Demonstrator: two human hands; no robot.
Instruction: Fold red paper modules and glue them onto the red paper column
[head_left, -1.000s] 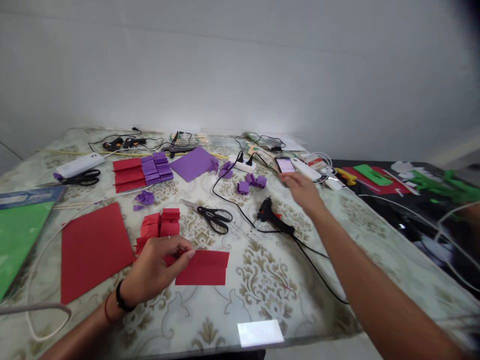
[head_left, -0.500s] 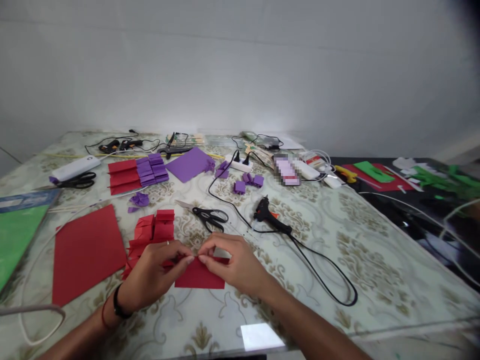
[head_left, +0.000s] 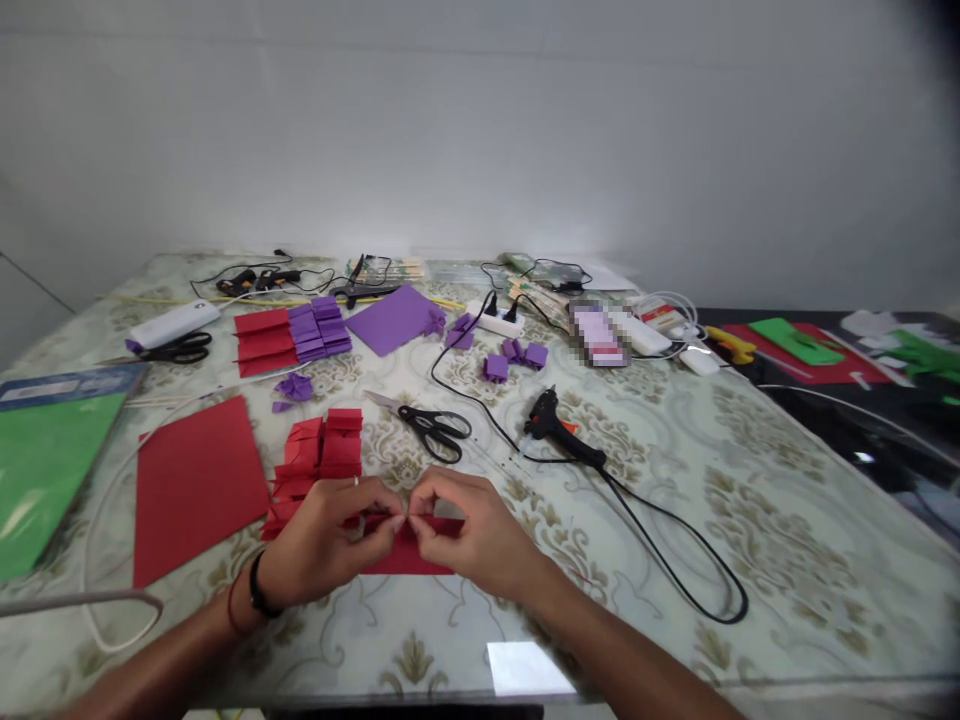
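A small red paper sheet (head_left: 411, 560) lies at the front of the table, partly covered by my fingers. My left hand (head_left: 337, 530) pinches its far edge with thumb and forefinger. Right beside it, my right hand (head_left: 465, 530) pinches the same edge, the fingertips of both hands almost touching. Behind my left hand are several folded red paper pieces (head_left: 341, 450). A larger red sheet (head_left: 199, 490) rests further left. Black-handled scissors (head_left: 431, 425) lie partly open just beyond my hands. To the right is a black glue gun (head_left: 559, 430) with its cord looped toward me.
Purple folded pieces (head_left: 514, 360), a purple sheet (head_left: 394, 318) and a white power strip (head_left: 495, 318) are farther back. A green paper pack (head_left: 52, 450) lies at left. A phone (head_left: 598, 335) and white cables are at back right. A white cable (head_left: 94, 560) curves at front left.
The whole view has shifted slightly, with the table's things appearing further right. Both hands keep pinching the red paper's edge, with little visible change in their grip.
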